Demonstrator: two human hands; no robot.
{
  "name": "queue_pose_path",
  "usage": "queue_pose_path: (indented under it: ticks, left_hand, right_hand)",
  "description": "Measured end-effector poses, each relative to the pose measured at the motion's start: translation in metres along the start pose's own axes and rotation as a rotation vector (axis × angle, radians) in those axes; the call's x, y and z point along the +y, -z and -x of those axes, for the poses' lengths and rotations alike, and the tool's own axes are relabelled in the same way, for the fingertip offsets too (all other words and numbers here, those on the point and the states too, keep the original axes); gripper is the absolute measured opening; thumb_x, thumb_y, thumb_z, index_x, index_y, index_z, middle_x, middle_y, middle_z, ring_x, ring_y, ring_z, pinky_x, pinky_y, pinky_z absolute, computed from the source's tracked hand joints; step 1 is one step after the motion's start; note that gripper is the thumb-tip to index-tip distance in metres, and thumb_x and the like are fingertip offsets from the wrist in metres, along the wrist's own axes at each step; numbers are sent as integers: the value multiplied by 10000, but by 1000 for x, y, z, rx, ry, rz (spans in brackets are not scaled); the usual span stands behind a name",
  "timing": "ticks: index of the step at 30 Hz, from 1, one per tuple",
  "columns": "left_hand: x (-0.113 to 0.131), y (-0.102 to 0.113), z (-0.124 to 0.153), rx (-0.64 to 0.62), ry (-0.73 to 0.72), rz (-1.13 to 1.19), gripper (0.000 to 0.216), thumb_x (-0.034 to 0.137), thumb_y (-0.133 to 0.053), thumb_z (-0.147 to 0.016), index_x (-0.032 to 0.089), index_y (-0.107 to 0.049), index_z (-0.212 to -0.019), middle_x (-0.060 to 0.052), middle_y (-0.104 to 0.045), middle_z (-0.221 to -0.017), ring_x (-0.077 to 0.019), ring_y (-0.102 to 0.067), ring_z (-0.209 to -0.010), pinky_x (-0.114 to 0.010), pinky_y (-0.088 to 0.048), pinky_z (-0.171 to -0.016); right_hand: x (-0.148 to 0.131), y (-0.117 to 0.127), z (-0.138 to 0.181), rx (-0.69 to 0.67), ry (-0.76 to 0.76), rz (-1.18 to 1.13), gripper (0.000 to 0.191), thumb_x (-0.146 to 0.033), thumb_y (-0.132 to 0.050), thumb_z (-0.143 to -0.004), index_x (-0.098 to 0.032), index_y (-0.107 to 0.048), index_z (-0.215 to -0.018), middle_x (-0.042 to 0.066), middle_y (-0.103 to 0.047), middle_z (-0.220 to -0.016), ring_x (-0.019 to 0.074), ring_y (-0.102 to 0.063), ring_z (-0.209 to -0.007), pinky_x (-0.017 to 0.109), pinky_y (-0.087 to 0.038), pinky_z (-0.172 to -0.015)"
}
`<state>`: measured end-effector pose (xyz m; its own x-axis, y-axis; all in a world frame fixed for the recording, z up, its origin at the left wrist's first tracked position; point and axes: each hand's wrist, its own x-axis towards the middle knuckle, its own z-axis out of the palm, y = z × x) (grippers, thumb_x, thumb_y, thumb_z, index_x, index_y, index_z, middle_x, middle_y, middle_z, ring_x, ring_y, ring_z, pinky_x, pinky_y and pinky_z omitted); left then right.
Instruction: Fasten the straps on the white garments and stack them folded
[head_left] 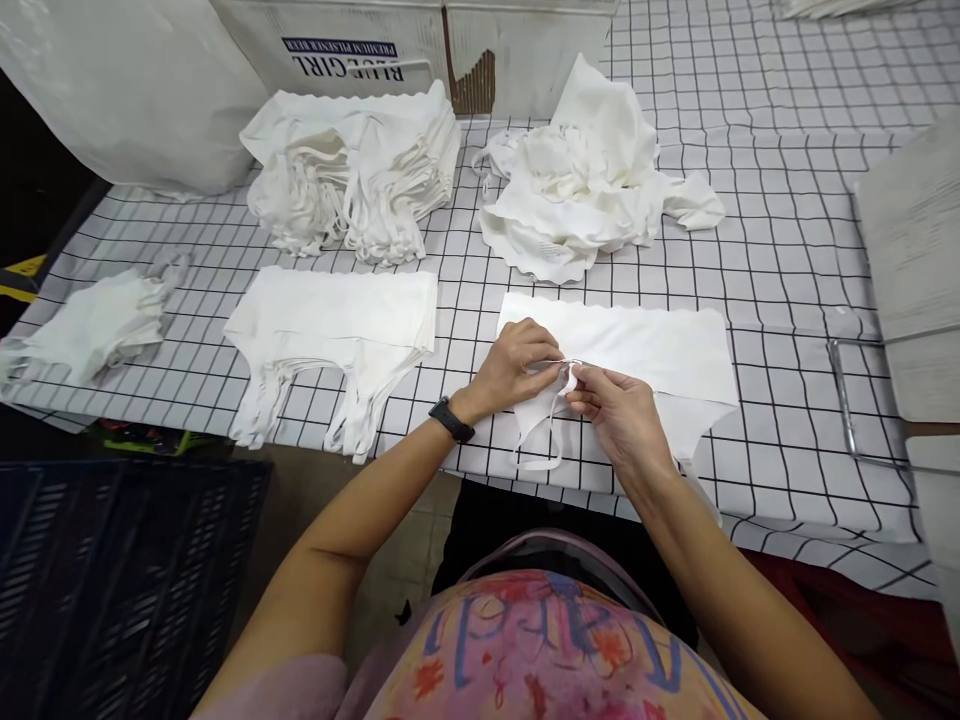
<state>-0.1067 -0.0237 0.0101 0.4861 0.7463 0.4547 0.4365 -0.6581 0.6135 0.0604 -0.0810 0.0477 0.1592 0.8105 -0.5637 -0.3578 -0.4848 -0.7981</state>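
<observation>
A white strappy garment, like a camisole top (645, 345), lies spread on the checked cloth in front of me. My left hand (519, 365) rests over its left side, thumb and fingers pinched on a thin white strap (541, 464). From the right, my right hand (619, 405) pinches the same strap close to my left fingertips. A loop of the strap hangs below the fingers near the table edge. Whatever small detail sits between the fingertips is too small to make out. To the left lies a neat stack of matching white tops (337, 310), straps toward me.
Behind are a taller stack of white tops (405, 140) and a crumpled white heap (577, 190). More white pieces (97, 320) lie far left. A carton (525, 50) and a white bag (127, 90) stand behind; another box (915, 270) with a metal wire (844, 400) is right.
</observation>
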Motion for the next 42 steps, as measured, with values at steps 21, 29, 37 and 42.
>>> queue_pose_path:
  ticks: [21, 29, 37, 42]
  left_hand:
    - [2, -3, 3, -48, -131, -195, 277, 236, -484, -1049, 208, -666, -841, -42, -695, -879, -214, -590, -933, -440, -486, -852]
    - [4, -2, 3, -78, -178, -190, 290, 190, -478, -1040, 213, -618, -786, -44, -666, -833, -213, -597, -912, -442, -529, -875]
    - [5, -3, 4, -47, -169, -202, 238, 168, -494, -1018, 212, -618, -820, -46, -658, -834, -209, -599, -894, -421, -530, -838]
    - [4, -3, 4, -9, -198, -246, 202, 167, -504, -1013, 211, -625, -857, -47, -670, -849, -206, -597, -887, -403, -511, -799]
  right_hand:
    - [1, -6, -4, 2, -28, 23, 192, -253, -889, -604, -141, -739, -646, 13, -625, -564, 101, -599, -512, 193, -497, -446]
    - [-9, -3, -8, -126, -62, 131, 325, -294, -912, -552, -158, -618, -520, -41, -479, -490, 34, -383, -436, 178, -275, -363]
    - [-13, 4, -5, -200, -185, 62, 513, -369, -998, -440, -176, -530, -523, -86, -386, -498, 7, -254, -444, 152, -187, -349]
    - [-6, 2, 0, -193, -116, 41, 515, -409, -1000, -501, -181, -540, -540, -91, -355, -502, 20, -258, -447, 166, -209, -359]
